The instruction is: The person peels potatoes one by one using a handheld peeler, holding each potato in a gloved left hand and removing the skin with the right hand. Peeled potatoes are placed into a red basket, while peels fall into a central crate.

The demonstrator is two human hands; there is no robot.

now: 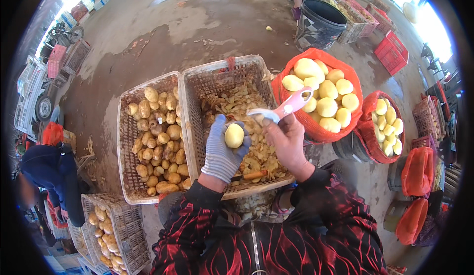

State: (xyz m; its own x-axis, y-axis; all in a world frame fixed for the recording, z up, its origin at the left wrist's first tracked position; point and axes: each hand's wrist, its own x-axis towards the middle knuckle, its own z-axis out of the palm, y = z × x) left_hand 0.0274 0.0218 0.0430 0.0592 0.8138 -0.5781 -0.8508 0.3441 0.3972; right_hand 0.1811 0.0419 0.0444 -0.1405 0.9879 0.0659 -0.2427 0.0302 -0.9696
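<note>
My left hand (223, 151), in a striped knit glove, holds a peeled potato (234, 135) with its pale flesh facing up. In my bare right hand (287, 141) is a peeler (285, 108) with a pink and white handle, its head pointing left, a little above and to the right of the potato. Both hands are over a plastic crate (227, 67) of potato peelings (255, 141). A knife with an orange handle (255, 175) lies at that crate's near edge. Left of it stands a crate (124, 156) of unpeeled potatoes (163, 138).
On the right, a red mesh bag (314, 134) and a smaller mesh bag (381, 156) hold peeled potatoes. Beyond them stands a black bucket (318, 27), near a seated person. Another crate of potatoes (129, 227) is at lower left, near a bending person (48, 175).
</note>
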